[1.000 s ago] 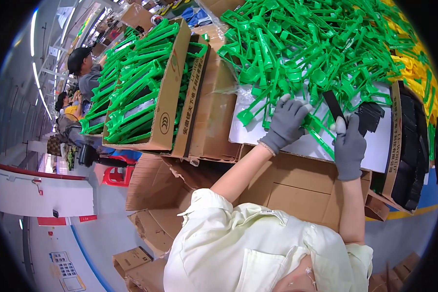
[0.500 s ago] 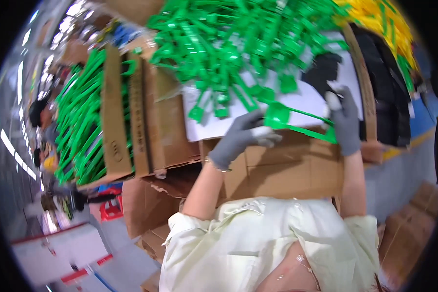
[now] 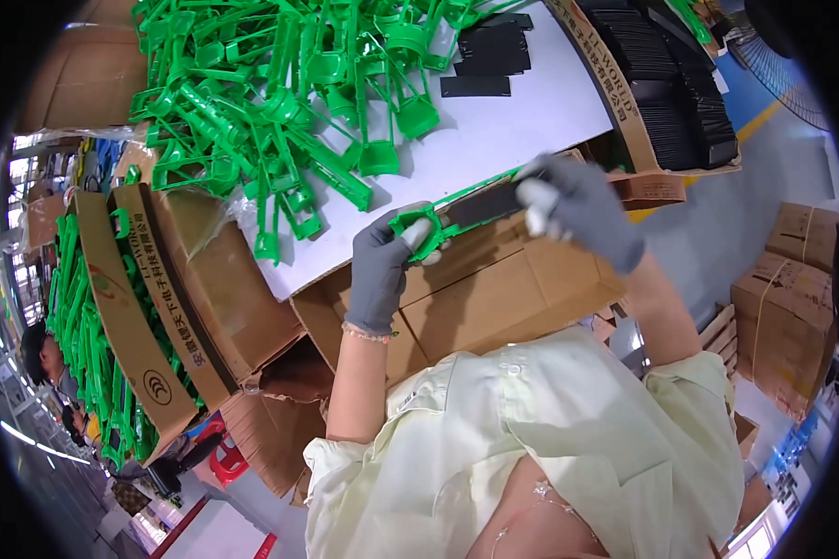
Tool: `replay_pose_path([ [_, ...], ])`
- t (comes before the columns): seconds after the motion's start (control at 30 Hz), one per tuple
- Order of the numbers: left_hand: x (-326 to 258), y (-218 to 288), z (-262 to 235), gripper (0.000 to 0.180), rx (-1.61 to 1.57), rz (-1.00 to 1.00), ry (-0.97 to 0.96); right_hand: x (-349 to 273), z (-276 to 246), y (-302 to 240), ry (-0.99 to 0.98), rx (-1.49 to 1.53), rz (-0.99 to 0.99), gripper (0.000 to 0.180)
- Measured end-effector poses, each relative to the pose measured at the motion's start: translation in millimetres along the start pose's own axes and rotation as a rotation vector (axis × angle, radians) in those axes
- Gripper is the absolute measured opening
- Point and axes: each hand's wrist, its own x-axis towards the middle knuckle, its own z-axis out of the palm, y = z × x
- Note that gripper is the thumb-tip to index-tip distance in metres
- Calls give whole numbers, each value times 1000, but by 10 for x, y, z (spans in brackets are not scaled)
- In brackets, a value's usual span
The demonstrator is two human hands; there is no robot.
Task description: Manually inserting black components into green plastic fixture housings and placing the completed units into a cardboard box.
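Note:
My left hand (image 3: 382, 261), in a grey glove with pale fingertips, grips the near end of a green plastic frame (image 3: 419, 233), thumb pressed on its cup-like end. A flat black panel (image 3: 487, 207) lies along the frame's long side bar. My right hand (image 3: 583, 207), gloved alike and smeared by motion, is closed at the far end of the panel, hiding that end. Both hands are over an open cardboard box (image 3: 494, 293). Beyond them a heap of green plastic frames (image 3: 280, 102) covers much of the white tabletop (image 3: 517, 126).
Several black panels (image 3: 489, 61) lie on the tabletop. More stand stacked in a carton (image 3: 676, 88) at the right. At the left, another carton (image 3: 135, 307) holds green frames. Tied brown boxes (image 3: 783, 312) and a fan (image 3: 783, 70) are at the right.
My view has swung, so the table sits further left. A black panel now lies along the green frame between my hands. The left hand has moved onto the frame's cup-like end.

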Motion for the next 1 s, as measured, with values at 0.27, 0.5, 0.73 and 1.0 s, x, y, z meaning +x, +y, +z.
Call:
replay_pose_path([
  [0.27, 10, 38, 20, 25, -11, -51, 1, 117, 147, 202, 50, -174, 33, 22],
  [0.5, 12, 6, -11, 23, -20, -39, -14, 152, 218, 187, 86, -414, -64, 21],
  [0.73, -15, -3, -23, 22, 0, -33, -24, 227, 175, 188, 36, -491, -75, 18],
  [1.0, -25, 0, 43, 22, 24, -32, -16, 81, 241, 91, 138, -688, -234, 17],
])
